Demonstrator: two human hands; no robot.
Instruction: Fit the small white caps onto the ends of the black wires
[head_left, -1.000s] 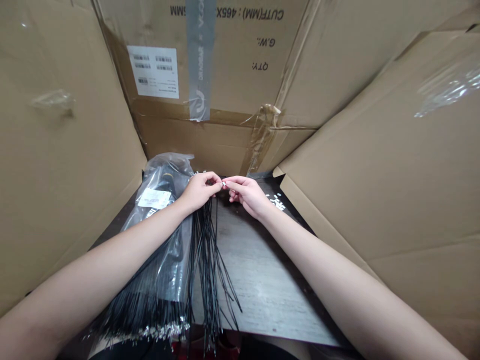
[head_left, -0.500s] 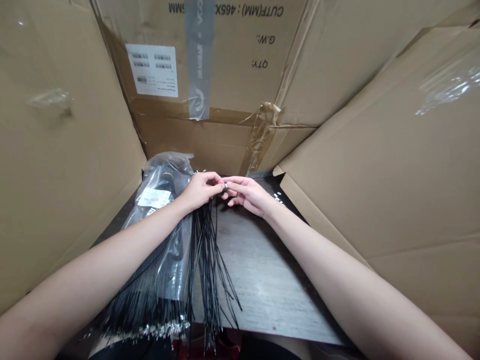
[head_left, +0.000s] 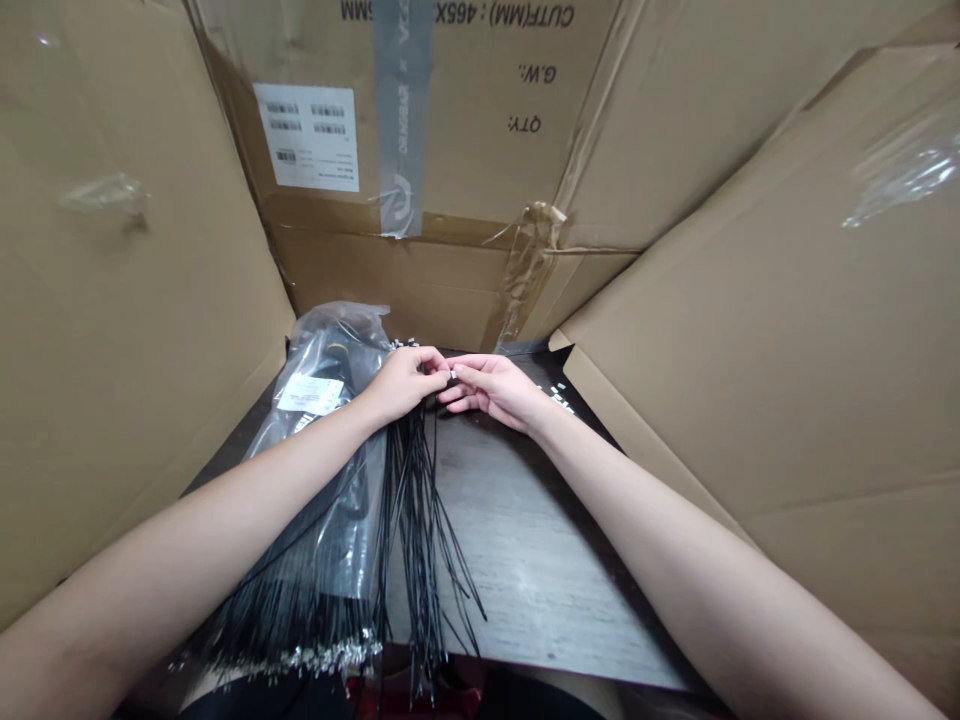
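Fingers (head_left: 433,364) of the left hand (head_left: 401,387) and right hand (head_left: 495,392) pinch a small white piece (head_left: 453,373) between them. Black wires (head_left: 414,520) fan down from under the left hand over the tabletop (head_left: 547,570), beside a plastic bag (head_left: 322,345).

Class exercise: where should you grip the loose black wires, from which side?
Grip the black wires high, just below the left hand, coming from the right over the wood tabletop: they bunch there but fan apart lower down, and a plastic bag lies left.
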